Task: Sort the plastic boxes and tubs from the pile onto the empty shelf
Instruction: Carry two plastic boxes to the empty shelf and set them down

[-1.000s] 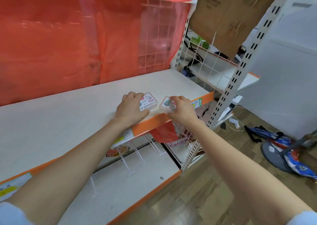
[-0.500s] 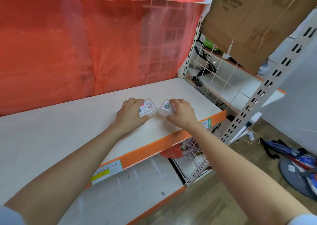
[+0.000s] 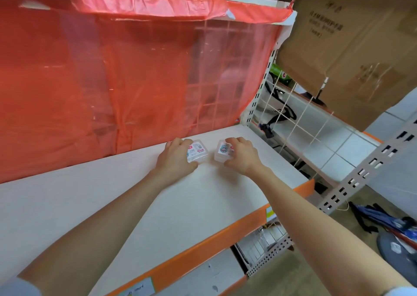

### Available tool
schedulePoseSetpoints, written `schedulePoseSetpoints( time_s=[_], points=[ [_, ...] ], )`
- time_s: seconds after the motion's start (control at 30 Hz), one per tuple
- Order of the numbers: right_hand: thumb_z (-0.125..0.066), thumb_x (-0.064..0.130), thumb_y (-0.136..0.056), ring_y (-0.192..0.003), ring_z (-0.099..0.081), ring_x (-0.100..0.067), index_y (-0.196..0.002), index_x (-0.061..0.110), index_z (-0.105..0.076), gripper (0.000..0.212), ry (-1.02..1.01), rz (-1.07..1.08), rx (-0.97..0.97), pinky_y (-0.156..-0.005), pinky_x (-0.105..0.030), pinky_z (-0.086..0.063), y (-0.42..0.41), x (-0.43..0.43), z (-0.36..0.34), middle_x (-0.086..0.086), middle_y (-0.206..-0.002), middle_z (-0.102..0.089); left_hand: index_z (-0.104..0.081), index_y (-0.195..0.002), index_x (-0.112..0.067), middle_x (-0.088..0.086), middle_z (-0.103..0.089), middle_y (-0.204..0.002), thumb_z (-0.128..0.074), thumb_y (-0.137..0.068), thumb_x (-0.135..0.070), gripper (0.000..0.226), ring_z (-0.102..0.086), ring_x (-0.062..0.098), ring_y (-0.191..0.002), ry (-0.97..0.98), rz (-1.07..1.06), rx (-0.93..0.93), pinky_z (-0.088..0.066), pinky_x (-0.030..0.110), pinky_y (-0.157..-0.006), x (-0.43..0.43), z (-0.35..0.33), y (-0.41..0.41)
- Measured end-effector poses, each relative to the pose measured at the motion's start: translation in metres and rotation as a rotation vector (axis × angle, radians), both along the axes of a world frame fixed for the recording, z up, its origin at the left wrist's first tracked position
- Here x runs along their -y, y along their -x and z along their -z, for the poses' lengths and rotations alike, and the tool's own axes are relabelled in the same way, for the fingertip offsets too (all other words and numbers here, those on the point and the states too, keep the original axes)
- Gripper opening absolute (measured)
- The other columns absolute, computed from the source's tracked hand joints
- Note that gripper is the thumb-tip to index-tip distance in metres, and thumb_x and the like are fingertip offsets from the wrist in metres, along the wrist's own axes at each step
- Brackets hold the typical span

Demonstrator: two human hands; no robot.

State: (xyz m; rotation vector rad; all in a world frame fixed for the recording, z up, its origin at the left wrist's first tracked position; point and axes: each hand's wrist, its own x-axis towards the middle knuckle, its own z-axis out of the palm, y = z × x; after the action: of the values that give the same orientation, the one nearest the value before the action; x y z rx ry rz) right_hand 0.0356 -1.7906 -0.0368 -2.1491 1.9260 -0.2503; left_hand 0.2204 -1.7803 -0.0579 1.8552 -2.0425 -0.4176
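Left hand (image 3: pixel 174 158) and right hand (image 3: pixel 242 157) each gripped a small clear box.
Fingers curled round the left box (image 3: pixel 199 153) and the right box (image 3: pixel 221 153), which sat just apart on the white shelf (image 3: pixel 203 203), near the red plastic sheet (image 3: pixel 135 81).

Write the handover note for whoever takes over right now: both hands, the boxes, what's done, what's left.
Left hand: fingers curled round the left clear box, which appears to rest on the shelf.
Right hand: fingers curled round the right clear box, beside the first with a small gap between them.
Both boxes are towards the back, near the red plastic sheet.
Done: two boxes brought to the shelf.
Left: release both, then fetch more; the pile is out of view.
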Motion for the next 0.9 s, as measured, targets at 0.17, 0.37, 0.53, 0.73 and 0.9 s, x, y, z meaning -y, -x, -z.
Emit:
schedulePoseSetpoints(
  time_s=[0.17,0.37,0.53,0.73,0.9],
  points=[
    [-0.068,0.02,-0.078,-0.122,-0.038,-0.029,-0.136,0.019,-0.041,0.064,-0.031,-0.092,-0.016,-0.095,-0.037,-0.034,0.005,0.032,0.005,-0.009,-0.13,-0.046,-0.036,-0.136,-0.022,0.003,-0.039,-0.132,-0.062,-0.081,-0.029,0.061,-0.033,0.024,-0.123,-0.053,-0.051,0.024,-0.036,0.031,-0.092,0.019,0.003,0.007],
    [-0.063,0.015,-0.077,-0.123,-0.037,-0.025,-0.135,0.021,-0.041,0.062,-0.067,-0.242,-0.012,-0.098,-0.034,-0.029,0.013,0.065,0.015,-0.004,-0.129,-0.045,-0.035,-0.138,-0.021,0.004,-0.04,-0.132,-0.061,-0.082,-0.025,0.061,-0.031,0.024,-0.123,-0.101,-0.107,-0.006,-0.034,0.03,-0.094,0.031,0.013,0.015],
    [-0.063,0.014,-0.076,-0.124,-0.038,-0.024,-0.134,0.021,-0.043,0.062,-0.085,-0.357,0.013,-0.101,-0.032,-0.03,0.016,0.089,0.023,-0.002,-0.131,-0.047,-0.033,-0.14,-0.02,0.002,-0.037,-0.14,-0.057,-0.086,-0.021,0.06,-0.027,0.024,-0.129,-0.127,-0.134,-0.007,-0.028,0.03,-0.101,0.036,0.019,0.024],
    [-0.059,0.009,-0.077,-0.126,-0.037,-0.023,-0.132,0.02,-0.048,0.057,-0.066,-0.495,0.028,-0.104,-0.033,-0.03,0.018,0.102,0.032,0.0,-0.133,-0.048,-0.027,-0.144,-0.021,0.006,-0.019,-0.152,-0.053,-0.089,-0.022,0.061,-0.012,0.024,-0.138,-0.103,-0.205,0.053,-0.016,0.03,-0.109,0.034,0.021,0.035],
    [-0.052,0.004,-0.079,-0.135,-0.028,-0.023,-0.132,0.02,-0.049,0.056,0.07,-0.512,0.07,-0.108,-0.034,-0.022,0.026,0.097,0.044,-0.003,-0.143,-0.038,-0.019,-0.146,-0.022,0.01,-0.007,-0.154,-0.049,-0.091,-0.032,0.064,-0.004,0.027,-0.14,-0.025,-0.28,0.213,-0.015,0.032,-0.11,0.017,0.027,0.05]
  ],
)
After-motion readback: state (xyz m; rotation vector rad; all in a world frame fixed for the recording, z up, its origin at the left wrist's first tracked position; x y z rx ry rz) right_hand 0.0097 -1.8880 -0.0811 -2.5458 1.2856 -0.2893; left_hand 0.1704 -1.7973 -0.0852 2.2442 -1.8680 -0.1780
